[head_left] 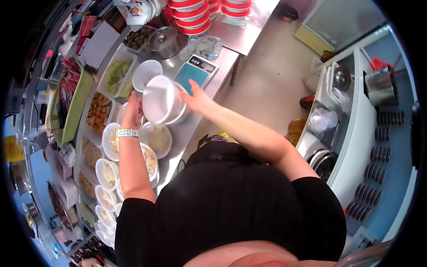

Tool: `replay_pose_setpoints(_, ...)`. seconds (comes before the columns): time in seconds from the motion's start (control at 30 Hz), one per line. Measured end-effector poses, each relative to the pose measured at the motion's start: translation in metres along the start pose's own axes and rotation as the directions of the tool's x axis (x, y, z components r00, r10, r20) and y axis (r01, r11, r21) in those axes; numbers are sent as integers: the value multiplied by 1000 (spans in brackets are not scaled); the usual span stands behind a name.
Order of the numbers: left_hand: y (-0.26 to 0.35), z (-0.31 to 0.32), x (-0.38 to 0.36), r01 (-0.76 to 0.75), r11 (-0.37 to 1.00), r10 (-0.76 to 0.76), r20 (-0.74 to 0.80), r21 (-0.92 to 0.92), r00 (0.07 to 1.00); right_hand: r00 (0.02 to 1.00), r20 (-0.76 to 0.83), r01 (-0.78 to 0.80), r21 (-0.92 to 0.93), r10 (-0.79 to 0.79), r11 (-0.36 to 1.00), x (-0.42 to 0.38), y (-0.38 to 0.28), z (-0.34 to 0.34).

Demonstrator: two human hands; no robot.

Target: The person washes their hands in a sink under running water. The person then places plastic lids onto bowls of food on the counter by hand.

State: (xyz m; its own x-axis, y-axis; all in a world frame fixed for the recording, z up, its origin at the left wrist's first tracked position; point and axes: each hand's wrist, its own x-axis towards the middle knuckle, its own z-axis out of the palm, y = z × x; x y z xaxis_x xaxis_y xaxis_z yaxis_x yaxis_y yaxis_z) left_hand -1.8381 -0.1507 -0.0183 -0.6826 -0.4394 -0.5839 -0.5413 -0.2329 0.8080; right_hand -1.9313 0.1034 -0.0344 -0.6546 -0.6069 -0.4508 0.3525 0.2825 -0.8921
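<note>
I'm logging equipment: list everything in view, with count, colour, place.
Counter: one, silver, centre
Tilted bowls: at least two, white, centre
Scale: one, white and teal, counter
Lidded pot: one, silver, upper centre
Stacked containers: many, red and white, top
Vegetable tub: one, translucent, upper left
Filled bowls: many, whitish, lower left
Basket: one, green, left
Clutter: uncountable, mixed, left edge
Tall pot: one, silver, far right
Cabinet: one, white, right
Wristband: one, pale patterned, left wrist
Left hand: one, bowls' left side
Right hand: one, bowls' right side
</note>
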Motion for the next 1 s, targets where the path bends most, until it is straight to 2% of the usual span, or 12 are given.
replay_pose_setpoints(0.07,-7,-9,15,89,996,-88,77,-12,993,854,-249,255,-563,-456,786,43,55,3)
replay_pose_setpoints(0.1,-5,-2,14,91,996,-90,68,-19,994,858,-238,260,-563,-456,784,37,40,-2)
replay_pose_setpoints(0.13,-5,10,8,73,997,-73,17,24,997,991,-114,38,-262,-71,964,17,14,-6)
replay_pose_setpoints(0.17,-11,14,6,69,996,-68,-4,51,998,953,125,-279,10,276,960,5,0,-13)
replay_pose_setpoints(0.2,-16,18,5,66,995,-64,-24,78,998,902,252,-388,120,350,914,9,2,-13)
replay_pose_setpoints(0.27,-31,1,26,-46,978,39,38,202,999,875,311,-446,216,372,869,19,18,-14)
replay_pose_setpoints(0.4,-40,-19,40,-27,1000,24,231,8,973,882,386,-347,142,270,927,20,20,-20)
replay_pose_setpoints(0.57,9,5,13,131,990,-139,163,56,977,867,403,-441,345,294,828,39,47,-6)
replay_pose_setpoints(0.73,65,54,-48,-57,995,39,224,76,974,823,561,-399,453,93,798,2,5,-72)
replay_pose_setpoints(0.83,85,107,-69,-58,995,80,283,-85,956,875,479,-202,491,-69,847,-20,-31,-136)
replay_pose_setpoints(0.9,78,137,-45,79,982,-7,383,-174,924,927,359,-92,491,-105,866,-38,-48,-189)
replay_pose_setpoints(1.0,87,237,-11,11,999,10,489,-41,872,992,119,-3,408,-50,913,-75,-59,-277)
